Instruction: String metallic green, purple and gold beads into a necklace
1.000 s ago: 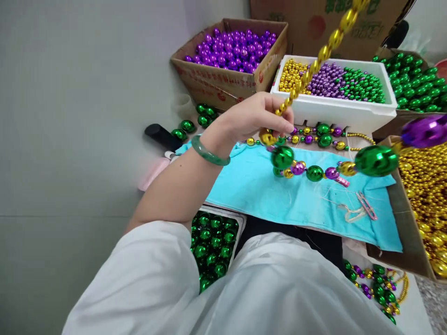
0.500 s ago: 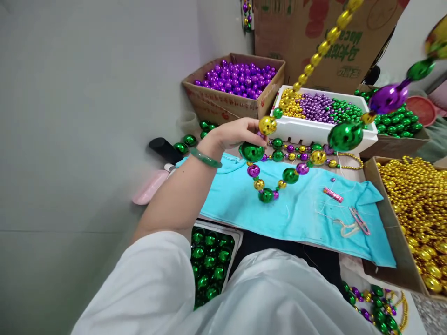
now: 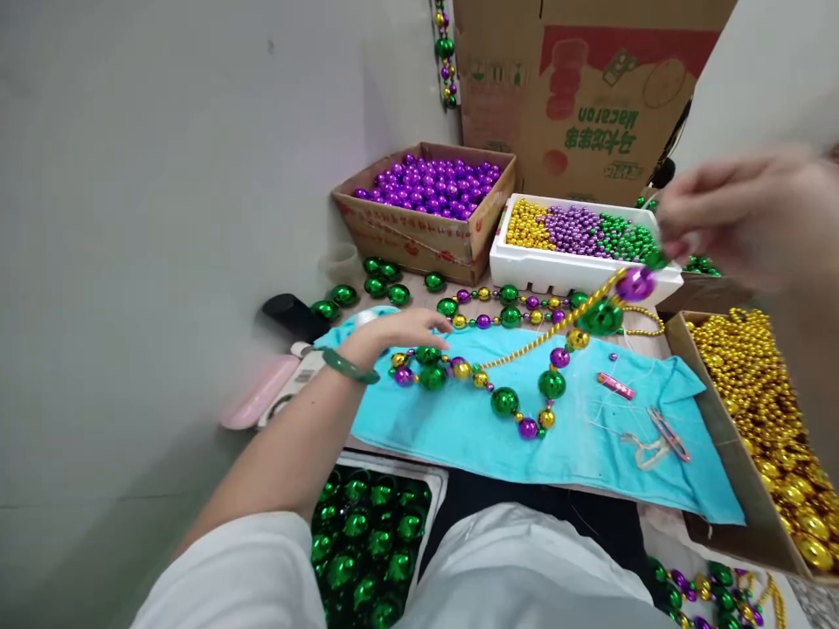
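Note:
A bead necklace (image 3: 504, 401) in green, purple and gold lies in a loose loop on the turquoise cloth (image 3: 419, 437), its right end lifted. My right hand (image 3: 740, 210), smeared by motion, is closed in a pinch at that raised end, just above a purple bead. From there a strand of small gold beads (image 3: 557, 330) slants down to the left. My left hand (image 3: 412, 330), with a green bangle at the wrist, is just above the necklace's left end, fingers stretched out. A second bead necklace (image 3: 509, 316) lies behind the cloth.
At the back stand a carton of purple beads (image 3: 481, 234) and a white foam box (image 3: 583, 273) of small beads. A carton of gold beads (image 3: 708, 437) is at the right. Pink snips (image 3: 669, 434) and a small pink tube (image 3: 616, 385) lie on the cloth. Loose green beads (image 3: 376, 286) sit behind.
The necklace has come down from the air onto the cloth. My right hand has entered view at the right, holding its end. My left hand has moved left and down, its fingers now straighter.

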Demonstrator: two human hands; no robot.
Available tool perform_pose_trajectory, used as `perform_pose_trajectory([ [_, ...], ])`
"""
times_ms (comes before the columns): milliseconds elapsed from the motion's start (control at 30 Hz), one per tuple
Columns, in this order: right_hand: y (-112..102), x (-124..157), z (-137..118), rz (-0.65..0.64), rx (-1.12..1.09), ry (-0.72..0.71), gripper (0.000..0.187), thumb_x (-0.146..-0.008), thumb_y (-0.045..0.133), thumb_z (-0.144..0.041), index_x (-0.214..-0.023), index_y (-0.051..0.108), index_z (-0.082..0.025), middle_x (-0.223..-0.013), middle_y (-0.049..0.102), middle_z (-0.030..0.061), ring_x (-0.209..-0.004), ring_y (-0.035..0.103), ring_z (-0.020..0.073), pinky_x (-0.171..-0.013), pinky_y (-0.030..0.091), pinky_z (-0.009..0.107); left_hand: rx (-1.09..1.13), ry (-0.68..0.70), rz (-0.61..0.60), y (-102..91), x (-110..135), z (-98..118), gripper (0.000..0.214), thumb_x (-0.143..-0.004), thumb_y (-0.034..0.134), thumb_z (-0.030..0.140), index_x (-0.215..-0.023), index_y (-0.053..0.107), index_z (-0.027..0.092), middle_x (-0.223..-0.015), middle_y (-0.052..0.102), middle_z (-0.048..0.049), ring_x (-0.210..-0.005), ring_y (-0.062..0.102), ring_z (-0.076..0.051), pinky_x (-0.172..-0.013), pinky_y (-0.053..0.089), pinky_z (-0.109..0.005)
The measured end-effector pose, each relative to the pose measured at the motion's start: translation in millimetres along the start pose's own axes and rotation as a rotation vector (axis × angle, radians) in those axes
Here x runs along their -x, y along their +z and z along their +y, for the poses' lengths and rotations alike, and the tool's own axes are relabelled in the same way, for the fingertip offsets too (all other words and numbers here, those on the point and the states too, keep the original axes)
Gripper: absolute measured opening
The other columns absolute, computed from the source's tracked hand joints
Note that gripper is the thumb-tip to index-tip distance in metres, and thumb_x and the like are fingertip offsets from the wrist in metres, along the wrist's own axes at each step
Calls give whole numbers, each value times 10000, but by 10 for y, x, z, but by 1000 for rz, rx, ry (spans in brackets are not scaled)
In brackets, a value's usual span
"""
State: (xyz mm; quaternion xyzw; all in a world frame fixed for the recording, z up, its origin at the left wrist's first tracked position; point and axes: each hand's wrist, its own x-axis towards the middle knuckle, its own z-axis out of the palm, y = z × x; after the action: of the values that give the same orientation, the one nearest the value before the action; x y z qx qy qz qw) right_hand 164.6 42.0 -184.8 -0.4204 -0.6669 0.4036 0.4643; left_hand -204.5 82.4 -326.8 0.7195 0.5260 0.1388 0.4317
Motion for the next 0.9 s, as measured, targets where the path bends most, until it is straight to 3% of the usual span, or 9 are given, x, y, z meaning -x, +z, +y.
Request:
perform_pose_trajectory([
  [67,169,70,248,-64,-47,159,294,-760,768,-367,-659,652,-117,-518,573,15,-431,539,99,-402,398,229,103,149,180,332,-49,296,228,-686,775,246,-907,757,195,-945,740,-52,-875,622,-163,-674,463,-198],
  [133,360,188,555,-91,-157,255,270,-617,847,-335,-646,659,-143,-508,576,9,-430,545,120,-374,405,244,341,258,228,689,-96,655,264,-818,646,283,-1055,724,195,-1042,725,-76,-899,630,-152,-637,481,-198],
  [267,606,471,1064,-36,-292,282,226,-604,827,-316,-642,663,-166,-516,574,-7,-442,544,111,-370,414,228,755,247,-80,1309,-227,1094,305,-832,611,195,-1129,656,145,-1023,706,-88,-854,654,-135,-606,520,-202],
  [400,653,710,1376,63,-352,337,244,-624,817,-326,-654,635,-166,-549,586,-6,-450,549,106,-373,417,215,850,125,-154,1697,-334,950,277,-792,672,173,-1062,629,130,-786,667,-32,-679,611,-100,-524,466,-180],
  [567,707,973,1722,225,-450,365,226,-641,801,-303,-679,624,-168,-621,631,6,-502,580,98,-387,409,181,730,34,-146,1992,-384,604,103,-779,688,223,-744,651,133,-607,597,1,-519,500,-63,-435,316,-183],
  [667,733,1110,1933,296,-477,410,250,-646,800,-316,-711,606,-171,-910,709,56,-600,652,117,-366,388,173,730,-52,-67,2045,-420,448,148,-790,668,209,-661,625,150,-580,593,7,-514,505,-65,-471,351,-201],
  [733,688,1161,2028,365,-457,425,256,-661,793,-322,-724,592,-176,-997,708,62,-625,666,122,-361,389,176,741,-87,92,1945,-454,367,171,-794,661,184,-640,591,160,-574,586,17,-529,518,-63,-520,396,-209],
  [800,559,1143,2036,447,-409,414,215,-688,776,-297,-731,596,-187,-836,699,30,-614,650,118,-395,430,185,741,-79,283,1688,-487,354,184,-804,659,175,-648,560,171,-584,574,34,-547,520,-55,-557,418,-211],
  [900,207,960,1846,509,-285,324,105,-739,729,-191,-739,624,-199,-584,589,-31,-523,572,86,-441,445,205,669,-23,488,1034,-516,567,211,-843,637,182,-658,536,173,-578,531,69,-541,481,-22,-549,386,-190],
])
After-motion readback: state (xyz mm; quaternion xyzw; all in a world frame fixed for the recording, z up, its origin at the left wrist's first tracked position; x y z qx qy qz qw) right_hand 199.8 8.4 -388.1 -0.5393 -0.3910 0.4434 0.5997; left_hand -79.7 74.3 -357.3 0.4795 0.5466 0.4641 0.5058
